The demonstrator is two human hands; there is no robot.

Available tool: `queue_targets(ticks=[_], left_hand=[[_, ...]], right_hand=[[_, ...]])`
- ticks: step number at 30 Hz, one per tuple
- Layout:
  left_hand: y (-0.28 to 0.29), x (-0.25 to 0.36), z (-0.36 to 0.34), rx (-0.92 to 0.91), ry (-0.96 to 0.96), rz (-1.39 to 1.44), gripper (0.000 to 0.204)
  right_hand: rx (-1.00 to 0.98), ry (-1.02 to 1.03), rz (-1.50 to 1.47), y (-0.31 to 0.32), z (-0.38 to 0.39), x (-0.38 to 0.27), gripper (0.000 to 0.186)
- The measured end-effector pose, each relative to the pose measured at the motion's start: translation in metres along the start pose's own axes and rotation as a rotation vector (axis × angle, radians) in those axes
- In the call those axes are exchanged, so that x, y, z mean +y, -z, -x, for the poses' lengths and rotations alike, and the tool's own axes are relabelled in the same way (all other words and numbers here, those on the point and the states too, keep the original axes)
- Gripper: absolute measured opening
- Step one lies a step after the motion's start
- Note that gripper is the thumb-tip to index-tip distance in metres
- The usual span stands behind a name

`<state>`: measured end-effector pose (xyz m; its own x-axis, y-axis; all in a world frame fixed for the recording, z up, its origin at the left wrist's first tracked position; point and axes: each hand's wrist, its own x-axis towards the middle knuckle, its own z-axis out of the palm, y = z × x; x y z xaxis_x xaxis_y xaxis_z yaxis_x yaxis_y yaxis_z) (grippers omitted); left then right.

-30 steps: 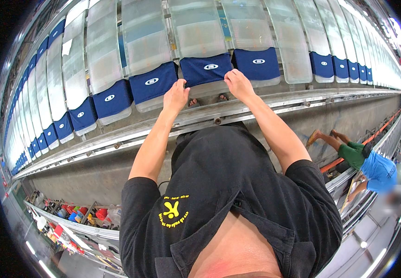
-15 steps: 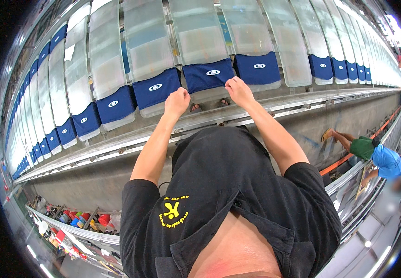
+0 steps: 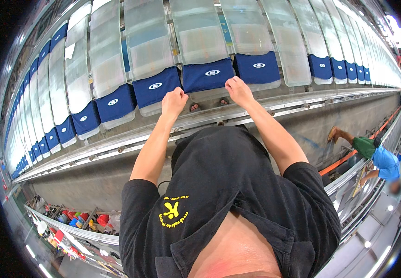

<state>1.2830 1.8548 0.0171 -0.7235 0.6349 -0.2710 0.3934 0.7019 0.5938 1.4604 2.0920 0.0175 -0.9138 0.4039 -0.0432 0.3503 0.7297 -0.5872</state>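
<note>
- The navy fabric piece [image 3: 208, 75], over the near end of a frosted panel [image 3: 202, 41], lies flatter than half a second ago.
- The left hand [image 3: 174, 101] and right hand [image 3: 239, 91] curl narrowly by its near corners; any grip cannot be told.
- The panel's far end is cut off.

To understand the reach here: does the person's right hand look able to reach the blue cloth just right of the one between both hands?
Probably yes: the right hand is close to the neighbouring cloth, and nothing visible blocks the way, though it is at a corner of the middle cloth.
</note>
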Motion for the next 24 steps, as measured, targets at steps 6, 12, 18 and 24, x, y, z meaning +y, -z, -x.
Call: queue_targets(ticks=[6,12,18,24], left_hand=[[-0.004,0.005,0.004,-0.015,-0.009,0.001,0.02],[0.001,0.002,0.031,0.043,0.049,0.16,0.021],[-0.013,0.022,0.046,-0.017,-0.047,0.237,0.021],[-0.039,0.077,0.051,0.001,-0.041,0.312,0.023]], right_hand=[[0.057,0.019,-0.064,0.014,0.001,-0.009,0.009],[0.256,0.127,-0.572,0.2,0.018,-0.181,0.024],[0.721,1.153,-0.706,0.328,0.097,-0.262,0.008],[0.423,1.047,-0.492,0.392,0.119,-0.238,0.026]])
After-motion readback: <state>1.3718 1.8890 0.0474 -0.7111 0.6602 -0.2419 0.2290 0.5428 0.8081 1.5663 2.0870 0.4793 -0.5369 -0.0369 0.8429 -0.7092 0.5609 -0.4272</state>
